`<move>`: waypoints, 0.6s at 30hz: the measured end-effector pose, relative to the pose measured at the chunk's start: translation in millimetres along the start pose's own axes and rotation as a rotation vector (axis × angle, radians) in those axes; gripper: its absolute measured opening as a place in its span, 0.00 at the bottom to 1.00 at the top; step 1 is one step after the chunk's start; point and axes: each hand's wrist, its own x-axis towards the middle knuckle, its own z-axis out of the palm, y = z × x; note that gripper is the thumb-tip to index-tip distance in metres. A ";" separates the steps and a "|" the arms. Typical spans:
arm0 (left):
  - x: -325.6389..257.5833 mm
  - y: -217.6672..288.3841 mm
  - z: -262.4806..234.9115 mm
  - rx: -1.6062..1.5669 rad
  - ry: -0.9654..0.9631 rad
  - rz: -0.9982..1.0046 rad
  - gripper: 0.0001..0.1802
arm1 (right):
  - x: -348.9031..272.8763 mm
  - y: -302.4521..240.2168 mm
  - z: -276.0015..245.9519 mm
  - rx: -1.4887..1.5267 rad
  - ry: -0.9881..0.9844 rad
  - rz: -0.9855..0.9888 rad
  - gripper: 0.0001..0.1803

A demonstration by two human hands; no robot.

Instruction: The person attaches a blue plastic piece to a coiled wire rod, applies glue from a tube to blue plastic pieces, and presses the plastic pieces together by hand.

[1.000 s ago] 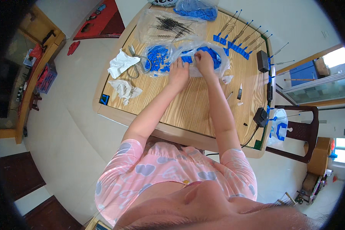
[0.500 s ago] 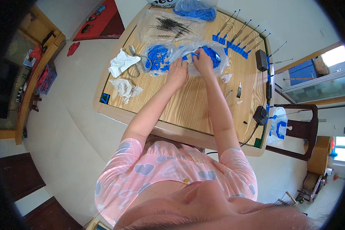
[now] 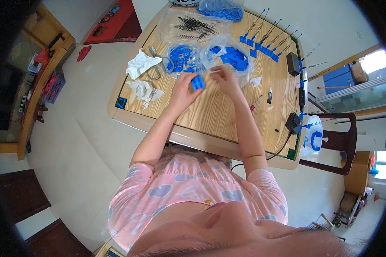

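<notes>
My left hand (image 3: 185, 88) grips a small blue plastic block (image 3: 197, 82) just above the wooden table (image 3: 218, 115). My right hand (image 3: 224, 79) is beside it, fingers pinched on a thin pale piece at the edge of a clear plastic bag (image 3: 227, 55) that holds more blue parts. A second clear bag of blue parts (image 3: 181, 58) lies just left of it, behind my left hand.
Crumpled white cloths (image 3: 141, 64) lie at the table's left. A bag of black springs (image 3: 195, 23) and a row of blue-based spring pieces (image 3: 266, 43) sit at the far side. Black adapters (image 3: 293, 63), a screwdriver (image 3: 256, 103) and a wooden chair (image 3: 330, 137) are on the right.
My left hand has drawn back from the bag toward me and now carries a blue block. My right hand has also pulled slightly out of the bag's mouth.
</notes>
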 end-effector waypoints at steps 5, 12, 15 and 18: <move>-46.5 -15.9 -9.5 0.126 -0.053 -0.041 0.23 | 37.0 20.6 -40.8 -0.807 0.458 -0.205 0.10; -51.8 -20.1 -9.6 0.050 -0.061 -0.031 0.15 | 64.7 43.4 -71.4 -1.106 0.524 0.064 0.15; -53.7 -28.9 -4.0 0.084 0.003 -0.105 0.12 | 56.3 25.5 -68.2 -1.026 0.542 0.022 0.18; -51.0 -29.4 -3.2 -0.009 0.142 -0.265 0.10 | 32.3 -4.5 -47.6 -0.718 0.541 -0.183 0.11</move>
